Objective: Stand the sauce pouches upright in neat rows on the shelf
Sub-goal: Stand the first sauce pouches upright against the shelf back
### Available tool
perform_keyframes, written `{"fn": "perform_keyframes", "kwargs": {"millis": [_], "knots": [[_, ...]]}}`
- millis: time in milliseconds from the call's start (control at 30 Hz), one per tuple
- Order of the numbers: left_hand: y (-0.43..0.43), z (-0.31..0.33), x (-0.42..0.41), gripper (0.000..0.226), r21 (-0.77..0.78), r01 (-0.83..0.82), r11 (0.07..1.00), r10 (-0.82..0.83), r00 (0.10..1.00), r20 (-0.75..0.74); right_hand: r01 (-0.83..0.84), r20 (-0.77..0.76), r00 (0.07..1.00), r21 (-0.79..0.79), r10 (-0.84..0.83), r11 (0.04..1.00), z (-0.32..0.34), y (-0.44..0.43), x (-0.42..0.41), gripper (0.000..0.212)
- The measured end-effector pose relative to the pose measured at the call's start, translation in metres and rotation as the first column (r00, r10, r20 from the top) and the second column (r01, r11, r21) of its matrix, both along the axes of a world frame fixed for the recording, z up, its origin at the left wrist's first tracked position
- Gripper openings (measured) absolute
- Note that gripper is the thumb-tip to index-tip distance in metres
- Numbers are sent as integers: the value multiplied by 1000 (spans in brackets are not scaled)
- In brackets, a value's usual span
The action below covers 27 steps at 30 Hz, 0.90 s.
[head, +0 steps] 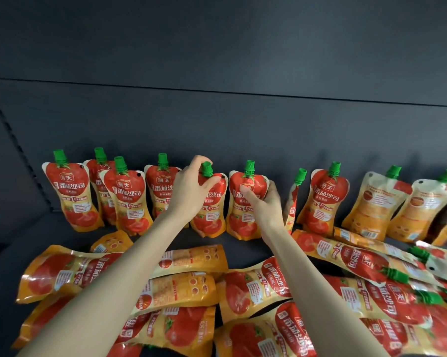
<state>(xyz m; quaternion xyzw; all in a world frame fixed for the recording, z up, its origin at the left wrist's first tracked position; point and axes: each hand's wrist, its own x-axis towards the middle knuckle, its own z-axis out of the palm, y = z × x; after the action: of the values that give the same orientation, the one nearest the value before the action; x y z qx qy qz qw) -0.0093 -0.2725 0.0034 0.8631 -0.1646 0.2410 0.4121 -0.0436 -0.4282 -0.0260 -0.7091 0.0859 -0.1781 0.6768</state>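
Curled fingers of the left hand (188,188) pinch the top of one upright ketchup pouch (212,220) right beside its green cap (207,169), while the right hand (267,202) clasps the right edge of the neighbouring pouch (243,220), thumb laid across the printed front. These two pouches stand side by side, nearly touching, in the back row on the dark shelf (6,253), close to the grey back panel (243,124). Four more standing pouches (67,197) sit to the left, one set behind the others. To the right, an edge-on pouch (293,202) stands just beside the right hand, then a front-facing pouch (325,199), then two reversed pouches (371,204) leaning with their orange backs showing. Nearer the camera, a heap of flat-lying pouches (255,292) covers the shelf front beneath both forearms.
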Motion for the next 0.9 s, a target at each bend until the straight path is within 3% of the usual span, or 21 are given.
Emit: {"fn": "perform_keyframes", "kwargs": {"millis": [500, 900], "knots": [[5, 7, -4, 32, 80, 60, 995, -57, 997, -43, -8, -6, 1000, -21, 7, 1000, -1, -3, 1, 42], [9, 15, -21, 39, 60, 47, 997, -54, 991, 120, 25, 92, 996, -224, -5, 974, 8, -4, -16, 59]]}}
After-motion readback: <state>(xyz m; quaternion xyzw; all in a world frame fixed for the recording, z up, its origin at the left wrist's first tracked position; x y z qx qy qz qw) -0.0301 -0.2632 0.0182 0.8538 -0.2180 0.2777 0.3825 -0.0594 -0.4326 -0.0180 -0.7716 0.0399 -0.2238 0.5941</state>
